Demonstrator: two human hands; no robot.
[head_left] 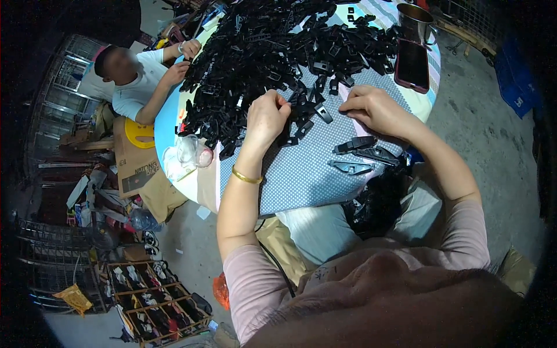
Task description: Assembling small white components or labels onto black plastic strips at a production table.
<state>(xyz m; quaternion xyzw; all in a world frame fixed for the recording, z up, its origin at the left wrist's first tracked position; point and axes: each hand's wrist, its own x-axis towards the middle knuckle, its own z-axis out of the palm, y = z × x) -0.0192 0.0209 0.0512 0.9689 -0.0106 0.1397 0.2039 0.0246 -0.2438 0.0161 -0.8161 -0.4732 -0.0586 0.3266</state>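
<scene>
1. Reaching into the near edge of the heap of black plastic clips [272, 52], my left hand [266, 119] is curled shut, fingers pinched on one small black clip [288, 106] at the pile's rim.
2. My right hand [374, 107] rests palm down on the dotted tablecloth [301, 171], fingertips on a loose clip [323, 113] just beside my left hand; whether it truly grips that piece I cannot tell, since the fingers hide it.
3. Three finished black pieces [362, 153] lie together on the cloth near my right wrist, apart from the heap.
4. A gold bangle [246, 177] sits on my left wrist.
5. A black bag [377, 200] hangs at the table's near edge, over my lap.
6. A phone in a red case [412, 65] lies at the far right of the table, touching a metal cup [416, 22].
7. A clear plastic bag [191, 152] lies at the table's left edge.
8. Another person [139, 75] in a white shirt sits across to the left, hands at the heap.
</scene>
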